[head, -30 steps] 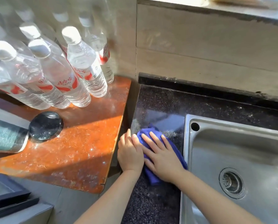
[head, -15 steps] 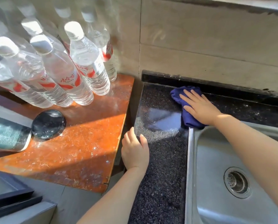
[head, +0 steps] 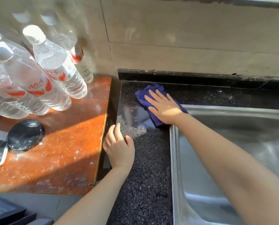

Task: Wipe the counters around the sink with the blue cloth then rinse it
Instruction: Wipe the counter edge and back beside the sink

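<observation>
- While I steer from afar, nearest me at about 7 o'clock my left hand rests palm down on the near left edge of the dark speckled counter, fingers loosely together and holding nothing.
- Further out, near centre, my right hand lies flat on the blue cloth, fingers straight and slightly spread, pressing rather than pinching it.
- That cloth sits bunched on the counter's back left corner, touching the sink at its far left rim and just short of the black backsplash strip at 12 o'clock.
- At 9 to 10 o'clock, on the orange side table, stand the water bottles and a black disc, well apart from the cloth.
- Risk, as I judge it: with only a flat palm on it, the cloth may roll up or slide over the rim into the sink if I push rightward too hard, leaving the strip behind the sink unwiped; grit along the backsplash may simply be shoved into the corner.
- Against half a second ago, the cloth and right hand have shifted slightly left and nearer along the corner, and the left hand has hardly moved.
</observation>
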Tool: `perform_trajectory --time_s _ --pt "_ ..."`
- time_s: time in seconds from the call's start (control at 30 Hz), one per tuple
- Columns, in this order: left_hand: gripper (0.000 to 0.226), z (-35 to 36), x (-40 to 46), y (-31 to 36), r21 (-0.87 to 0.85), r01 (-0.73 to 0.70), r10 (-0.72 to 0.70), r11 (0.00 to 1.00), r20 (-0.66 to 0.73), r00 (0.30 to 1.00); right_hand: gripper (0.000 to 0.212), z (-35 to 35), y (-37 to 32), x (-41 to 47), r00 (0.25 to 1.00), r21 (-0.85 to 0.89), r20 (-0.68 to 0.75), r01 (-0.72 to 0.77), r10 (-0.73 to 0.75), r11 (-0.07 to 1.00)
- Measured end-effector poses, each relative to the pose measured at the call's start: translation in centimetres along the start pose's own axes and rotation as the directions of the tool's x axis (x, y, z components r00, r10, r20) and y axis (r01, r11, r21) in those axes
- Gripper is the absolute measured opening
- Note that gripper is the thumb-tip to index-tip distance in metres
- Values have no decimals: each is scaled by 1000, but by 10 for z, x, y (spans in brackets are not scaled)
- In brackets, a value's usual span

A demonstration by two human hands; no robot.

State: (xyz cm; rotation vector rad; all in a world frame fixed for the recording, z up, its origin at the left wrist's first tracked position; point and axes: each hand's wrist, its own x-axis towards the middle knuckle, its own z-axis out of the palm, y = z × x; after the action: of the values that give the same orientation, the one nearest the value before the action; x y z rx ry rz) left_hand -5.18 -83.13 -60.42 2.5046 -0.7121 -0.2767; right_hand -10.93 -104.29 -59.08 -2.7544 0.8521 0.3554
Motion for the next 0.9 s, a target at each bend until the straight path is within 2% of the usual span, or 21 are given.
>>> perform_trajectory --time_s 0.07,0.17,0.23,0.3,0.37,0.4,0.43,0.47,0.53,0.57,0.63,0.7,0.77,0.83,0.9 --pt "49 -2 -5 2 9 -117 117 993 -13 993 51 -5 40 -11 996 50 5 -87 87 995" --pt "50 6 -8 30 -56 -324 323 945 -22 946 48 -7 114 -49 946 166 -30 -314 323 935" --pt "48 21 -8 70 -124 -422 428 898 23 903 48 -7 162 -81 869 196 -46 -475 492 858" --pt "48 42 -1 115 -117 -527 536 842 66 841 49 -9 195 -99 769 186 -49 -619 637 763" --pt "51 65 10 148 -94 -517 525 851 109 844 50 -9 197 -97 691 185 -35 -706 722 684" --pt "53 76 18 159 -78 -483 489 872 101 867 51 -7 186 -89 680 193 -39 -714 732 673" --pt "55 86 26 167 -69 -448 452 891 69 889 52 -5 171 -82 711 191 -85 -676 698 711" --pt "57 92 33 174 -65 -416 419 907 34 907 54 0 152 -75 780 179 -163 -579 604 796" --pt "49 99 46 182 -28 -372 373 928 25 928 56 7 119 -67 924 72 -247 -284 293 956" --pt "42 103 51 183 8 -354 353 935 49 934 53 6 112 -65 964 39 -200 -170 174 985" --pt "35 110 57 183 87 -335 332 938 50 942 50 4 124 -65 986 32 -145 -72 76 997" --pt "41 114 56 184 169 -342 345 925 12 939 50 0 160 -72 981 16 -168 -94 95 995" --pt "43 121 55 184 238 -340 341 910 39 939 51 2 209 -87 958 -16 -188 -223 216 975" --pt "45 123 55 182 262 -355 358 897 37 933 52 3 264 -110 894 -6 -212 -405 395 914" --pt "47 123 56 183 265 -362 370 894 20 929 52 0 307 -131 779 86 -182 -595 600 799"
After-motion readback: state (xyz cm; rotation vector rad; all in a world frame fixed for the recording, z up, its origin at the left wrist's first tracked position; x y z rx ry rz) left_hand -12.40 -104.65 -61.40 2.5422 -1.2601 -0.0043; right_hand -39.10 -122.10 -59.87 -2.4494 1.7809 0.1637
